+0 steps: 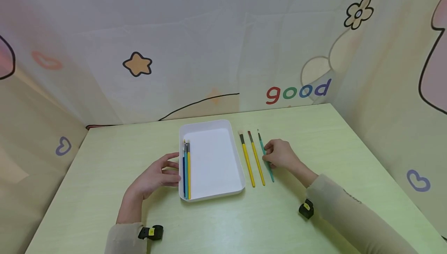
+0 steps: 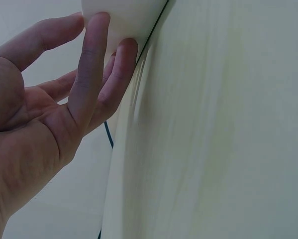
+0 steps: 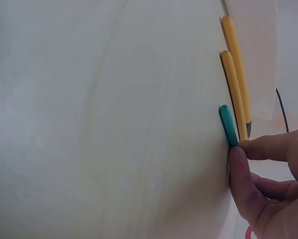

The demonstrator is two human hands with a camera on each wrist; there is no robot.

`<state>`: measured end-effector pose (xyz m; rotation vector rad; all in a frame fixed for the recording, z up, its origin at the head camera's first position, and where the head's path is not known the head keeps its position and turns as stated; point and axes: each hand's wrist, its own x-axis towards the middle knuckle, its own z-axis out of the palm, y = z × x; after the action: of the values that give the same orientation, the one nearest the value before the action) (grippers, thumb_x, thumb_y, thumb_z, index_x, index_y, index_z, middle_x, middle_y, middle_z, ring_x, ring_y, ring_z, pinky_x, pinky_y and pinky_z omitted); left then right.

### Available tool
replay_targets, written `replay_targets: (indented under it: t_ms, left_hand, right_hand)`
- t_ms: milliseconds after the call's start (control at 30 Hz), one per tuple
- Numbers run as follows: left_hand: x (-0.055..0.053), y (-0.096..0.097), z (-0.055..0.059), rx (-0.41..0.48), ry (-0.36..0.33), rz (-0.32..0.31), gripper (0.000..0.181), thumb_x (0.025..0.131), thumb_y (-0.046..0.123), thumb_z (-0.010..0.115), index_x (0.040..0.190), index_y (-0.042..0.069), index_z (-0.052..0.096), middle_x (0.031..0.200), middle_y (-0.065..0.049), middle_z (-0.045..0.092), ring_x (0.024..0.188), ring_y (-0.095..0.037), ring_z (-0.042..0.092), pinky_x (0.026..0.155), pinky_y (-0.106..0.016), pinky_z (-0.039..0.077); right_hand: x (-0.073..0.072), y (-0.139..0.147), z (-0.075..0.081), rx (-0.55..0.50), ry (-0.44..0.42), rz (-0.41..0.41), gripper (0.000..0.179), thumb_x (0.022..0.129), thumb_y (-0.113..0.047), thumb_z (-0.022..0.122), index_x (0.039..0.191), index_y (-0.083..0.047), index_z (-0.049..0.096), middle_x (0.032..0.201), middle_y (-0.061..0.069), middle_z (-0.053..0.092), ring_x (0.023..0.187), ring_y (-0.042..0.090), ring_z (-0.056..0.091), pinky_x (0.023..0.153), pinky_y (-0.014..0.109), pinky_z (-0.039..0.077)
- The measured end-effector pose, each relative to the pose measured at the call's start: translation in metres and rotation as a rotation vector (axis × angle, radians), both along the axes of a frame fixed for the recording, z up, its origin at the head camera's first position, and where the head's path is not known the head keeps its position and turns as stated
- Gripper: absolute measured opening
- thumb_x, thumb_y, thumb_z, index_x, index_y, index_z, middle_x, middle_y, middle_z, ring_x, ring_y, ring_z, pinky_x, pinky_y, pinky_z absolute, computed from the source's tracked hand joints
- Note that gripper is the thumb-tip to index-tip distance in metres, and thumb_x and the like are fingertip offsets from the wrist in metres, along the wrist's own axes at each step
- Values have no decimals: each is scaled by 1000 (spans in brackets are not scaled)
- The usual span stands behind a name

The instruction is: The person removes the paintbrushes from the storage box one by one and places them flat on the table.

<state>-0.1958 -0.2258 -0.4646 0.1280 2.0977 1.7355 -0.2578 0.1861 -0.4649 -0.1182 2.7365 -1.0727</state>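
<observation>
In the head view my right hand (image 1: 280,154) pinches a teal paintbrush (image 1: 271,174) by its handle, between thumb and finger. The brush lies on the table, bristles toward the back wall; the right wrist view shows its rounded teal end (image 3: 227,119) beside the fingers. My left hand (image 1: 156,174) touches the left side of a white tray (image 1: 216,161) with loosely extended fingers; in the left wrist view the fingertips (image 2: 99,22) meet the tray's outer wall. Inside, along its left wall, lie dark blue, light blue and yellow paintbrushes (image 1: 189,172).
Two yellow-handled paintbrushes, a wider one (image 1: 248,163) and a thinner one (image 1: 258,161), lie side by side between the tray and the teal brush. A pale wood-grain table (image 1: 223,223) ends at a printed curtain (image 1: 209,52) behind and at both sides.
</observation>
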Motion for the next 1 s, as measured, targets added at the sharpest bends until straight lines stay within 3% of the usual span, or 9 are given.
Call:
replay_targets:
  t_ms: [467, 767, 1000]
  left_hand:
    - [1, 0, 2, -2, 4, 1, 81, 91, 0, 74, 158, 4, 30, 136, -27, 46, 111, -33, 64, 87, -43, 60]
    - [0, 0, 0, -11, 2, 3, 80, 91, 0, 74, 158, 6, 31, 136, -25, 46, 111, -33, 64, 87, -43, 60]
    - [0, 0, 0, -12, -1, 9, 79, 91, 0, 73, 158, 7, 31, 136, -25, 46, 111, -33, 64, 87, -43, 60]
  right_hand:
    - [-3, -4, 18, -38, 49, -16, 36, 94, -11, 73, 121, 9, 62, 93, 13, 62, 64, 19, 62, 60, 27, 56]
    - [-4, -28, 35, -225, 19, 23, 33, 94, -7, 71, 120, 11, 63, 96, 16, 63, 72, 26, 69, 72, 41, 63]
    - [-3, -49, 41, -410, -74, 72, 33, 93, -3, 69, 121, 14, 60, 97, 17, 62, 81, 25, 70, 80, 45, 62]
